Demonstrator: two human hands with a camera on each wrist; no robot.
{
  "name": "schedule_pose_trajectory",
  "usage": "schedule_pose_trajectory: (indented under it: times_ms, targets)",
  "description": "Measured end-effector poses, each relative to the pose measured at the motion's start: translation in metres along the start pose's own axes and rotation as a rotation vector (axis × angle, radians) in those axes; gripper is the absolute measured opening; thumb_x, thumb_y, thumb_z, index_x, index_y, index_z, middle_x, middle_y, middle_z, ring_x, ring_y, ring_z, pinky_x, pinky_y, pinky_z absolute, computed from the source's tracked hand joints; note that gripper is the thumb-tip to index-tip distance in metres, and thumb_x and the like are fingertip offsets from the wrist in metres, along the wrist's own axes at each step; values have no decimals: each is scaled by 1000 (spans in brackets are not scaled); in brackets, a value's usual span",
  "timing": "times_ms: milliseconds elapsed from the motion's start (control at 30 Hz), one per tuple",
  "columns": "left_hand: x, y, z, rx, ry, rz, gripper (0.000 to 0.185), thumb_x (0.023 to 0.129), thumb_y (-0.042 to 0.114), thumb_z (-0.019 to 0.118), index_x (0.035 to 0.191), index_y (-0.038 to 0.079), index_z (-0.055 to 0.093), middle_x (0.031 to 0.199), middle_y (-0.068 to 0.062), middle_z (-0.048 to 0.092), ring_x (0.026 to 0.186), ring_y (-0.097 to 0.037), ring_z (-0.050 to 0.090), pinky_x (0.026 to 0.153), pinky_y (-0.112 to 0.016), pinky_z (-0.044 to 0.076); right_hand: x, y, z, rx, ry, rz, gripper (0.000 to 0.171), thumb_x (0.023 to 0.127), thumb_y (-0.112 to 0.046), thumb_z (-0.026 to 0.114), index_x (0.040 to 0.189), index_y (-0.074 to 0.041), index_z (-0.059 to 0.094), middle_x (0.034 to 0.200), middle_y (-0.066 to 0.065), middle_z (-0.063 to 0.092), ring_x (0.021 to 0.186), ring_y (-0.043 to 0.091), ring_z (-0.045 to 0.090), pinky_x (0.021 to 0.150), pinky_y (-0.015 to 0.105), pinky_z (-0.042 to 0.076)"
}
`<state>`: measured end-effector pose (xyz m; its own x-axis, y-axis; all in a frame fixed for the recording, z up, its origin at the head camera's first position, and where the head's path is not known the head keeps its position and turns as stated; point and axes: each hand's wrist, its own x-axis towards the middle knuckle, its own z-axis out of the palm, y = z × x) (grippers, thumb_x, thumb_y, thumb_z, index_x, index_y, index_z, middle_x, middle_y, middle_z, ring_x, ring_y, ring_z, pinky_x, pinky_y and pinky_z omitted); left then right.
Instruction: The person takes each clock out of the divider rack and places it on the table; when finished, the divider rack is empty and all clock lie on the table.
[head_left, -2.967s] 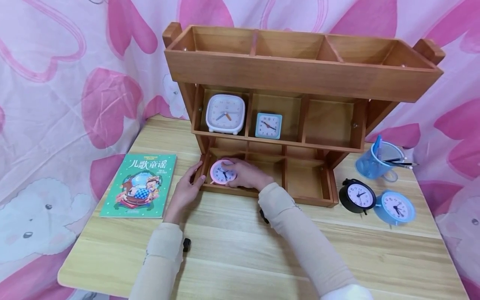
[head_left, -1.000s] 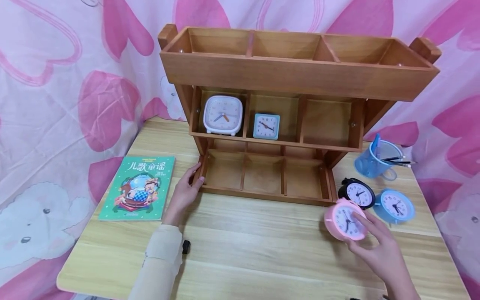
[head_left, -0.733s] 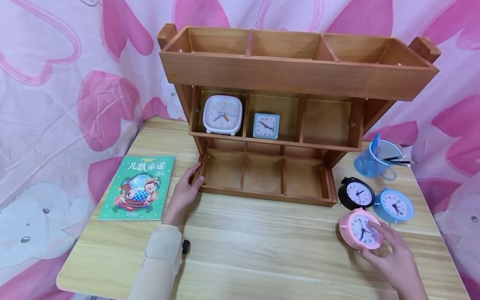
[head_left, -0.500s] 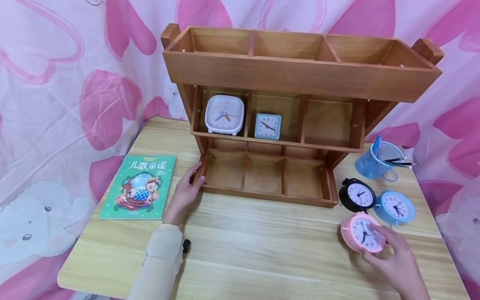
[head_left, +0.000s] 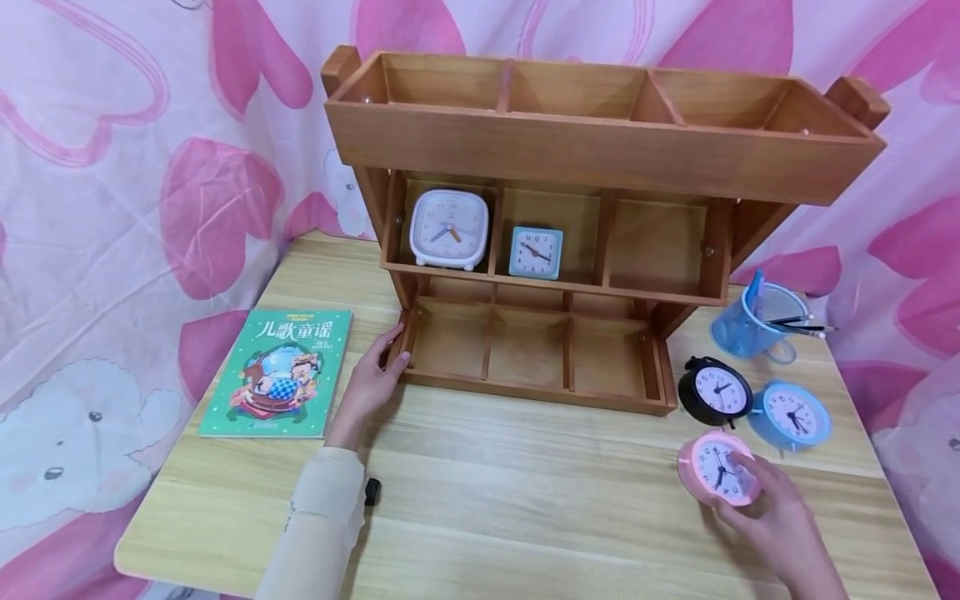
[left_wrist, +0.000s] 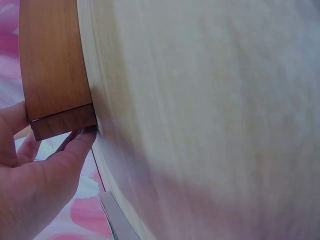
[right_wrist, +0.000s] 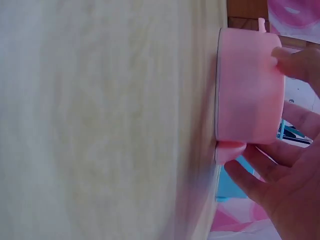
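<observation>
A round pink alarm clock (head_left: 717, 468) sits low at the table's front right, just in front of a black clock (head_left: 715, 390) and a blue clock (head_left: 797, 414). My right hand (head_left: 744, 490) grips it from behind. In the right wrist view the thumb lies on top of the pink clock (right_wrist: 247, 85), fingers (right_wrist: 255, 175) curl under it, and its foot meets the tabletop. My left hand (head_left: 392, 350) holds the lower left corner of the wooden shelf (head_left: 600, 158). The left wrist view shows thumb and fingers (left_wrist: 75, 147) either side of that shelf corner (left_wrist: 55, 70).
A white clock (head_left: 450, 227) and a small teal square clock (head_left: 536, 252) stand in the shelf's middle row. A green picture book (head_left: 279, 371) lies at the left. A blue pen cup (head_left: 753, 325) stands at the back right. The table (head_left: 525, 500) is light wood.
My right hand carried the pink clock out of the shelf's lower left compartment, over to the right, and lowered it in front of the black and blue clocks. The left hand stayed put.
</observation>
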<state>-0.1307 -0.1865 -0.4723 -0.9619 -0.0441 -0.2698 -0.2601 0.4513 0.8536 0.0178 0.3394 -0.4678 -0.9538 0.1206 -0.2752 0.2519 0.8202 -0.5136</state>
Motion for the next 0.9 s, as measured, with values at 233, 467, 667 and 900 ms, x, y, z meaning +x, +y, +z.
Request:
schedule_pose_trajectory:
  times_ms: [233,467,667,900]
  targets:
    - [-2,0,1,-10,4,10,53,105,26,48,155,33,32,163,-12,24,147,-33,27,118,-51,27,-5,-16,-10,50,224,-173,68,88,-22,76,139,12,45,143,43,34,129,65,28,98,81,22]
    - [0,-1,1,-10,-1,-6,53,105,26,49,155,33,32,163,-11,24,146,-33,29,117,-52,29,6,-92,-36,139,433,-431,56,86,-9,76,138,-4,57,146,24,47,142,31,37,118,49,28]
    - [0,-1,0,-1,5,24,53,105,25,49,155,30,33,163,-12,25,147,-34,28,118,-51,27,36,-172,-59,144,520,-753,60,75,3,81,131,-9,65,139,10,59,135,11,46,107,11,31]
    - [0,-3,0,-4,7,18,53,105,24,49,155,32,34,163,-12,25,147,-33,27,119,-51,26,83,-236,-70,94,396,-875,47,87,-12,75,132,-9,62,144,6,55,138,30,41,117,47,30]
